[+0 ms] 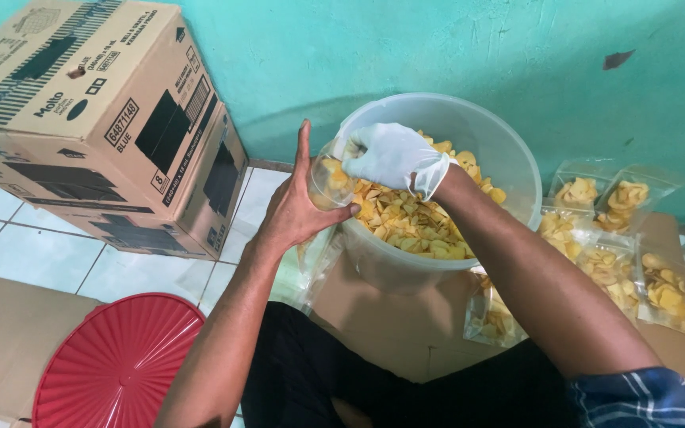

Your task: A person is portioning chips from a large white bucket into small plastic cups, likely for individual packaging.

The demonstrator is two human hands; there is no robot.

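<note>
Left hand: the bare left hand (299, 208) is closed around a clear plastic bag (328, 184), thumb on the near side, fingers upright behind it.
Bag position: held at the left rim of the bucket, mouth turned toward the gloved hand; some yellow chips already show inside it.
Right hand: the right hand (390, 156), in a thin white glove, is bunched at the bag's mouth, fingertips touching the opening; whether it pinches chips cannot be told.
Bucket: the translucent plastic bucket (509, 158) stands just right of the grip, against the teal wall (438, 47).
Contents: loose yellow chips (406, 222) lie directly below the gloved hand, filling the lower part of the bucket.
Filled bags: several packed chip bags (612, 238) lie well right of the grip, beyond the bucket, on flat cardboard (390, 325).
Lid: a red ribbed lid (116, 364) lies below and left of the grip, near the left elbow.
Cartons: two stacked cardboard boxes (97, 119) stand left of the grip on the tiled floor (33, 254).
</note>
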